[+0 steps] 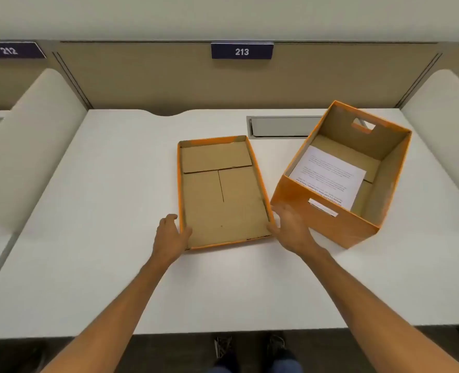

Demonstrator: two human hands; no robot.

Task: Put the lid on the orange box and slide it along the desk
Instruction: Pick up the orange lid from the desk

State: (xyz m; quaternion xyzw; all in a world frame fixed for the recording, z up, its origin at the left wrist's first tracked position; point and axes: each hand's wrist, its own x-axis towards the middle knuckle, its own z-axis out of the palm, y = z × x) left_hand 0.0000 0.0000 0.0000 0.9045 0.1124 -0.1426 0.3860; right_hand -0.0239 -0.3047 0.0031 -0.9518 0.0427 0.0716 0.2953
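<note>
The orange box (325, 219) stands open on the right of the white desk (101, 211), turned at an angle, with a printed sheet of paper (328, 175) lying inside. Its lid (223, 195) lies upside down in the middle of the desk, brown inside facing up, orange rim around it. My left hand (170, 235) touches the lid's near left corner, thumb over the rim. My right hand (290, 227) rests against the lid's near right edge, in the gap between lid and box. The lid still lies flat on the desk.
A grey cable hatch (279, 126) is set into the desk behind the lid and box. Padded dividers (26, 146) flank the desk on both sides, and a beige back panel carries a "213" sign (241, 51). My shoes show below the desk's near edge.
</note>
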